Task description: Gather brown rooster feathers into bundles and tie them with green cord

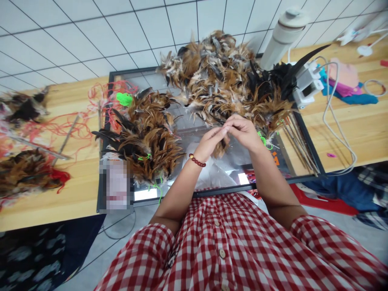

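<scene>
My left hand (210, 142), with a red bead bracelet (198, 162) at the wrist, meets my right hand (243, 132) above the dark-framed glass panel (212, 188). The fingers of both are closed, tips together. A small tuft of brown feathers (221, 148) shows just below them and appears pinched between them; the fingertips hide its upper end. Beyond my hands lies a large heap of loose brown and black feathers (216, 76). To the left, bundles of feathers (151, 141) tied with green string rest on the panel.
A white bottle (280, 40) stands at the back right, near white chargers (307, 87) and a cable (329, 109). Thin sticks (300, 141) lie along the right side. Red string (66, 125) and more feathers (26, 171) spread over the wooden table (81, 194) at left.
</scene>
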A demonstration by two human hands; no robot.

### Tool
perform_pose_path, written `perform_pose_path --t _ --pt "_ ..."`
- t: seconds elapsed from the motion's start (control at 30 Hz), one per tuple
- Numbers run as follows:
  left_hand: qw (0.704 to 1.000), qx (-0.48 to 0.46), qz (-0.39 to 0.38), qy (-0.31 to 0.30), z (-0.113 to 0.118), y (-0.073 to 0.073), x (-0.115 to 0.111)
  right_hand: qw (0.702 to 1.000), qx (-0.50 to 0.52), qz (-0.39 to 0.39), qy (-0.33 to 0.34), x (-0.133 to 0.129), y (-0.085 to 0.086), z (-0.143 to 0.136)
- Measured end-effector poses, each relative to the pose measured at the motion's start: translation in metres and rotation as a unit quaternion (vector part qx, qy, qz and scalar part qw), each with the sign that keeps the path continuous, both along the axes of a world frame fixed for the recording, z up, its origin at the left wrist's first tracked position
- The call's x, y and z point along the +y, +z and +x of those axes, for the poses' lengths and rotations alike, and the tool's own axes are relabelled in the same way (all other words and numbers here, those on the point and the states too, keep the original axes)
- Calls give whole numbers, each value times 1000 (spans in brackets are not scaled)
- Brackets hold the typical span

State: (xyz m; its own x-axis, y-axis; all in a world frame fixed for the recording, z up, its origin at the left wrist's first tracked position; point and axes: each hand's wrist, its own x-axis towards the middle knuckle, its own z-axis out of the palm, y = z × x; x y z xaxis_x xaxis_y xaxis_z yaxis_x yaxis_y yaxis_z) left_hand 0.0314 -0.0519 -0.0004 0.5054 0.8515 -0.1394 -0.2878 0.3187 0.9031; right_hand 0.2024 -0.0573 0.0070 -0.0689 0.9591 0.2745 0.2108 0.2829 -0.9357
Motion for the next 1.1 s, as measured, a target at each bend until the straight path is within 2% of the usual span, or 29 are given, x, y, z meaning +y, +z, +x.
perform_pose_path --t 0.07,0.17,0.27,0.33,0.4,0.53,0.6,0.63,0.67,0.73,0.77,0.8,0.83,0.9,1.0,1.1 --pt "998 35 45 26 1 -3 0 1000 -9 8 -2 0 -2 -3" --pt "997 48 50 41 -1 -6 1 1000 14 -2 -17 1 -5 -6" --pt "994 40 39 92 -5 -8 6 996 17 2 -93 3 -9 1" --pt "987 29 34 156 -8 -9 10 987 -53 16 -151 4 -10 11" --pt "976 11 35 213 -9 -9 15 971 -176 13 -164 2 -8 19" --pt "962 -1 22 271 -9 -4 19 907 -406 -59 -92 -5 -1 19" --pt "962 5 6 272 -8 -2 19 889 -445 -81 -73 -7 2 13" --pt "963 11 1 269 -7 -1 18 897 -427 -80 -75 -8 3 10" --pt "964 16 -2 265 -6 -1 17 919 -378 -75 -82 -8 3 6" --pt "967 27 -4 254 -3 -2 13 974 -197 -73 -90 -7 2 -3" --pt "968 30 -3 249 0 -4 11 990 -86 -80 -83 -7 2 -9" --pt "968 29 -2 248 2 -5 9 993 18 -93 -71 -7 1 -15" --pt "969 21 -3 247 4 -7 7 987 104 -107 -62 -7 1 -22" --pt "969 -12 -18 247 8 -10 3 966 213 -132 -66 -7 2 -33" --pt "968 -61 -44 240 12 -13 -1 942 271 -163 -108 -8 5 -41" --pt "969 -66 -32 235 12 -13 -2 929 292 -195 -119 -6 8 -39"
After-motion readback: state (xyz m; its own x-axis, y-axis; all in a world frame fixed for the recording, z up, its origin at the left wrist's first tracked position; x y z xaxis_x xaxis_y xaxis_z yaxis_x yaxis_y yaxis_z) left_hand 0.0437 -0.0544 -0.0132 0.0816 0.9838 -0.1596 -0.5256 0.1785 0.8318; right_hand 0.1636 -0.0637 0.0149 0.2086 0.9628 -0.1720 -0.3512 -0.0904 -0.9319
